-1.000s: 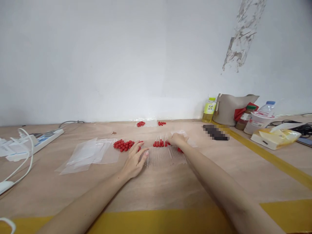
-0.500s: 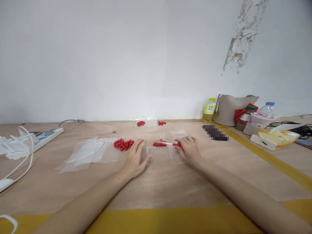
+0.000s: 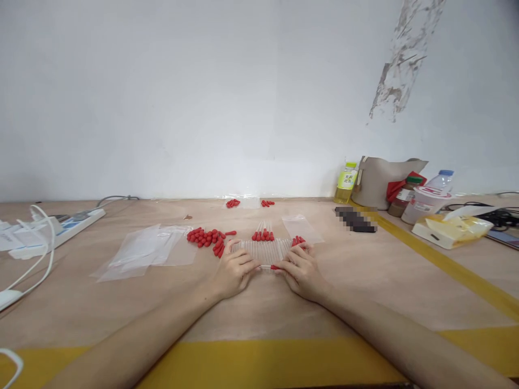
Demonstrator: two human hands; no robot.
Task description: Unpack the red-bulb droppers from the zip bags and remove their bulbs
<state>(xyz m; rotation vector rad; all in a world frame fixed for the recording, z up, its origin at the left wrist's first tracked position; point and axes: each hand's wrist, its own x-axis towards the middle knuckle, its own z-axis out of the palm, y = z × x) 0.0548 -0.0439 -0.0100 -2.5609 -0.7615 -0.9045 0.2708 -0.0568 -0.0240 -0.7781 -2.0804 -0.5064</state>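
Note:
Several clear glass dropper tubes (image 3: 263,250) lie side by side in a row on the wooden table (image 3: 259,308). My left hand (image 3: 235,270) and my right hand (image 3: 300,270) meet at the near edge of the row, fingers curled in a pinch. Between them they hold one clear tube with a red rubber bulb (image 3: 275,267) at the right-hand end. A heap of loose red bulbs (image 3: 206,237) lies left of the row. Finished droppers with red bulbs (image 3: 263,234) lie just behind the row, and a few more red bulbs (image 3: 298,240) show at its right.
Clear plastic bags (image 3: 141,253) lie at left and one small bag (image 3: 302,228) behind the row. A power strip with white cables (image 3: 57,229) is far left. Bottles, a grey bag (image 3: 383,181) and a tissue pack (image 3: 450,229) stand at right. More red pieces (image 3: 233,203) lie by the wall.
My right hand came back from the far small bag toward me. Both hands drew together at the near edge of the tube row and closed on one tube.

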